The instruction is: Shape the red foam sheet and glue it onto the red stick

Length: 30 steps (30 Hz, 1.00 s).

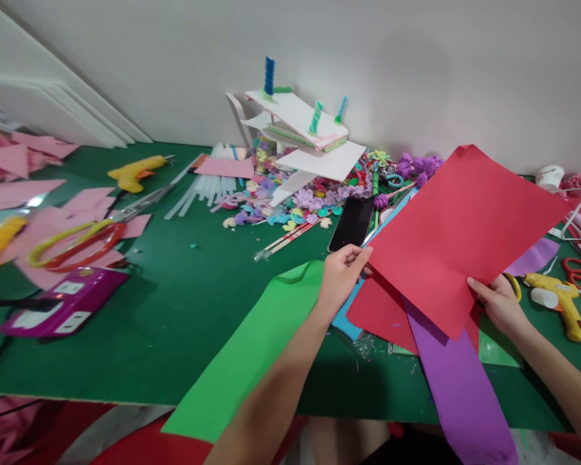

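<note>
Red sheet [465,232], tilted: corner pinched by left hand [343,274], lower edge by right hand [503,307]. Green sheet [261,329] and purple sheet [465,387], both extending past the table's [174,323] edge.

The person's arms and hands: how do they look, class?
The left forearm and right forearm are tapering and sleeveless where visible. The left hand and right hand are ungloved; no watch or ring shows, though some fingers are hidden.

Cannot see fingertips of the right hand [501,307] behind the red sheet [465,226], nor the purple strip's [465,381] upper end. Lose that strip's lower end at the bottom edge, part of a blurred yellow tool [2,244] at the left.
</note>
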Tool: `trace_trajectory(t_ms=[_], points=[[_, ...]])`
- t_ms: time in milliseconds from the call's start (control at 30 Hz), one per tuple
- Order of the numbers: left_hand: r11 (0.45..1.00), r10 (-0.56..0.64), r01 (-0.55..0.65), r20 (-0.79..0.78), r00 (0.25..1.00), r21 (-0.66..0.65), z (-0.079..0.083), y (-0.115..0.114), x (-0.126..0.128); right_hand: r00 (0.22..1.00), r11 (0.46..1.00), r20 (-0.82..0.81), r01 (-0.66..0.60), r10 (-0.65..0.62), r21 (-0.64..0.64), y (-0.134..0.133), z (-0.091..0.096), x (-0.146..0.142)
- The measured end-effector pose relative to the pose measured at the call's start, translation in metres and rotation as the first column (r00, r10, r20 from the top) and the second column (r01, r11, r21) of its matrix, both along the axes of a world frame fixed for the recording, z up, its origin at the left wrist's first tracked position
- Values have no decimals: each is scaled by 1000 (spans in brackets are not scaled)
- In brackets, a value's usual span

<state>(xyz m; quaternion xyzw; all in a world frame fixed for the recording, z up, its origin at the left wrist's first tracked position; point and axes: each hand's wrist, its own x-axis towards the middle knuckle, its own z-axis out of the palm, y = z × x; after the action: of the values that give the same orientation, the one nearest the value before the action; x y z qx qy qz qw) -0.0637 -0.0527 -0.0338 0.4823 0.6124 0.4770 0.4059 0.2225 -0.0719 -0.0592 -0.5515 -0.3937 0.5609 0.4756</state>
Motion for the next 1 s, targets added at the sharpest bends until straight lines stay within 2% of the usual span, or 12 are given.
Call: trace_trajectory(t_ms=[167,300,600,833,1000], points=[[994,22,8,-282,959,106,-1,-2,-2,998,999,46,31,-33,37,0,1,-2],[992,44,11,-418,908,128,-4,-3,-3,998,999,61,7,-10,47,0,1,-2],[996,21,7,-300,954,94,-1,-3,1,994,998,110,11,-18,65,0,-3,0],[994,79,-60,-223,972,90,1,-4,2,991,997,133,-1,-9,72,0,0,0],[995,66,-53,-173,983,80,1,-4,3,989,997,146,-18,6,79,0,2,-1]])
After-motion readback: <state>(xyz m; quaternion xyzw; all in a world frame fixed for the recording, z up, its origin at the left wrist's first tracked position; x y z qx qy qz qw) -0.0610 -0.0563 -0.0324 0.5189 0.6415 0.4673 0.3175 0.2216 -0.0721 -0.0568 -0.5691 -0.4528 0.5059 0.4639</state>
